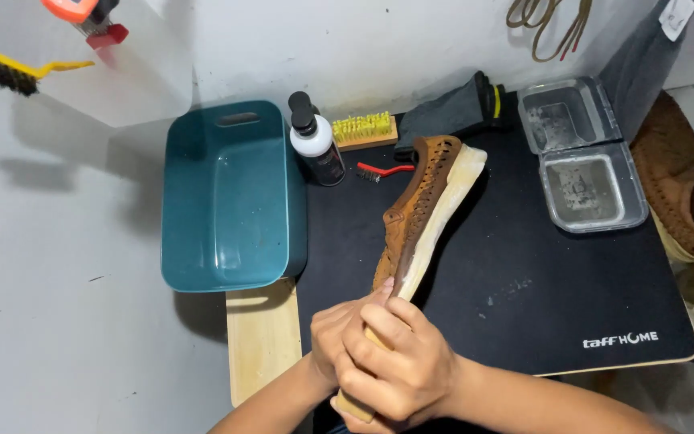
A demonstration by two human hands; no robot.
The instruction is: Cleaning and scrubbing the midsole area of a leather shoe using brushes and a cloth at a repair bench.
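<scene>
A brown perforated shoe (pixel 418 201) with a pale cream sole lies on its side, running diagonally across the black mat (pixel 516 281), toe toward the back. Both hands meet at its heel end near the front edge. My right hand (pixel 399 362) wraps over a light wooden-handled tool (pixel 355 406) and presses against the sole's heel. My left hand (pixel 332 333) sits under and beside the right, gripping the shoe's heel; most of it is hidden.
A teal plastic basin (pixel 230 197) stands left of the mat. At the back are a pump bottle (pixel 315 141), a yellow-bristle brush (pixel 365 130), a small red brush (pixel 383 170), a dark cloth (pixel 451 112) and an open clear container (pixel 584 153). Another brown shoe (pixel 684 185) lies at right.
</scene>
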